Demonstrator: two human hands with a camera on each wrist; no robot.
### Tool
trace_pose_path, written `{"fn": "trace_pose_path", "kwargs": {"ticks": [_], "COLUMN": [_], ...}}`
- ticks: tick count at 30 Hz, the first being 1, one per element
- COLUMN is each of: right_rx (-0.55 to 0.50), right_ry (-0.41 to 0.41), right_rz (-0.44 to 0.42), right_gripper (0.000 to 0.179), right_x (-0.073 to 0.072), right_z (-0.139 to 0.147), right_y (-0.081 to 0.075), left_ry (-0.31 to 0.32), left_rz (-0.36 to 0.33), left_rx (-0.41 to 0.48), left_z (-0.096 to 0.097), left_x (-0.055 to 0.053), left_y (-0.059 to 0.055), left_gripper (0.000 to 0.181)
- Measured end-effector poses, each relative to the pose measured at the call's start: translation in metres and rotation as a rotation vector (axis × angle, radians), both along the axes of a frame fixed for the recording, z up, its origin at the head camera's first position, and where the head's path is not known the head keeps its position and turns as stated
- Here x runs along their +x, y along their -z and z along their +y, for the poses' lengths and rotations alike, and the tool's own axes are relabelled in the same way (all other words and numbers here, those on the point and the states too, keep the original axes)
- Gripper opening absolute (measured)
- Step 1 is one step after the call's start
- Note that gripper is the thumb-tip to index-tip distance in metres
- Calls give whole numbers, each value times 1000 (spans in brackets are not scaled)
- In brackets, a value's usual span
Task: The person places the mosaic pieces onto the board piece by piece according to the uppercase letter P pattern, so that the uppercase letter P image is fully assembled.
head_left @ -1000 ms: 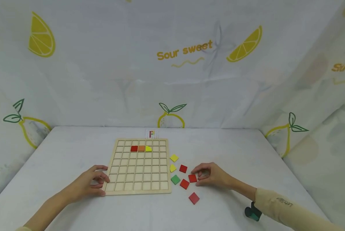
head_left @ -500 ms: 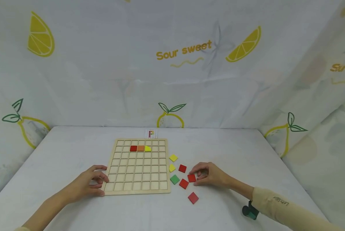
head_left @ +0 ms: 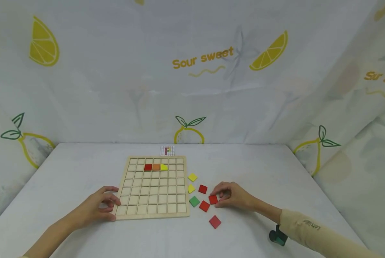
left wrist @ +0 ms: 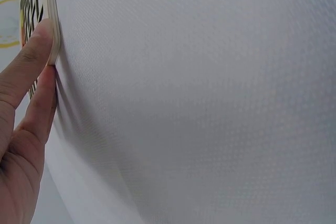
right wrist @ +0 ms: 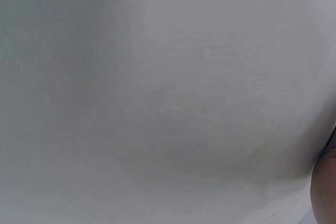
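Observation:
On the table, the wooden grid board (head_left: 152,216) has a dark red, an orange and a yellow tile (head_left: 164,167) side by side in its second row from the back. My left hand (head_left: 97,206) holds the board at its near left edge; the left wrist view shows the thumb (left wrist: 44,30) over the rim and a finger lower against the edge. Right of the board, my right hand (head_left: 235,196) pinches a red tile (head_left: 213,199) between thumb and index finger, close to the table. The right wrist view has only a bit of hand (right wrist: 324,190) at its edge; the tile is hidden there.
Around that tile lie a green tile (head_left: 194,201), a dark red tile (head_left: 203,189), two red tiles, one at the front (head_left: 215,221), and two yellow tiles (head_left: 192,177). A small printed pattern card (head_left: 167,151) lies behind the board. A lemon-print cloth (head_left: 140,107) hangs behind.
The head view has shifted slightly. Both hands keep their places at the board and the red tile; nothing else visibly moved.

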State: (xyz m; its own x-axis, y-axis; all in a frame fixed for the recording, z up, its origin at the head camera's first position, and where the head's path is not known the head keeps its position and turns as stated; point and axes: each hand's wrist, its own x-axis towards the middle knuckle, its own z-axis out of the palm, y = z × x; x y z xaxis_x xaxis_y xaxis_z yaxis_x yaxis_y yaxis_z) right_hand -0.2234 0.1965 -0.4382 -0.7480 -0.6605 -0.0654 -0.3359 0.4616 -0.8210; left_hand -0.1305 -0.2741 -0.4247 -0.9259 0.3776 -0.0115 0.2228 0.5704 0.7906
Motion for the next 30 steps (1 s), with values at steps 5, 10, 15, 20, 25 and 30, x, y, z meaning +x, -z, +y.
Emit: {"fn": "trace_pose_path", "kwargs": {"ticks": [5, 10, 15, 20, 25, 30], "right_rx": [-2, 11, 37, -6, -63, -98], "right_ry": [-48, -76, 82, 290, 341, 329], "right_rz": [17, -12, -121, -284, -371, -411], "right_gripper": [27, 26, 27, 35, 38, 40], "right_x": [-3, -8, -6, 1, -3, -14], "right_z": [0, 3, 10, 15, 16, 15], "right_y": [-3, -12, -24, -34, -41, -46], "left_ry": [7, 34, 49, 59, 65, 59], "left_rz": [16, 55, 37, 5, 29, 35], "left_rx": [-7, -2, 31, 58, 27, 14], "left_z": [-1, -2, 1, 4, 0, -3], "left_x": [0, -3, -5, -5, -2, -1], "left_y": [-1, -3, -2, 1, 3, 2], "left_gripper": [33, 34, 47, 58, 44, 37]}}
